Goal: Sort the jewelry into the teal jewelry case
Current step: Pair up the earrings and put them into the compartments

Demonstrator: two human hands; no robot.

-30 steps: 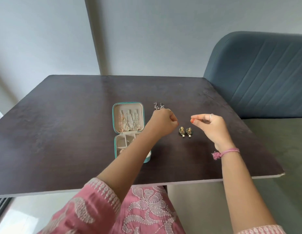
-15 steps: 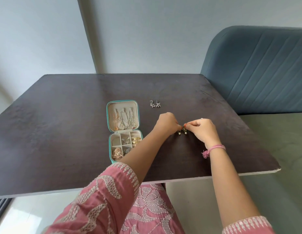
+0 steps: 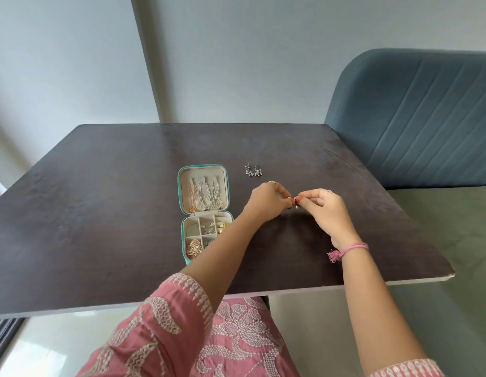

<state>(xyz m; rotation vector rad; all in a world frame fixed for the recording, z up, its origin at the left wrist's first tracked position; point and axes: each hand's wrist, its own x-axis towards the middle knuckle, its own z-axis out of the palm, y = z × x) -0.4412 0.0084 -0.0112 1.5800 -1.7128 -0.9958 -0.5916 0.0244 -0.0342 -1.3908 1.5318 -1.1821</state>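
Note:
The teal jewelry case (image 3: 181, 186) lies open on the dark table (image 3: 100, 200), chains hanging in its lid and rings and earrings in its compartments. To its right, my left hand (image 3: 266, 200) and my right hand (image 3: 322, 205) meet fingertip to fingertip just above the table. Between them they pinch a pair of small gold earrings with pearl drops (image 3: 294, 204), mostly hidden by the fingers. A pair of silver earrings (image 3: 254, 170) lies on the table beyond my hands, untouched.
A blue upholstered chair (image 3: 415, 118) stands at the table's right rear corner. The table's front edge (image 3: 290, 291) runs close to my lap. A grey wall rises behind the table.
Both hands came down from above the table onto the gold earrings, closed their fingertips on them and lifted them slightly. The view has shifted, so the case now appears further left.

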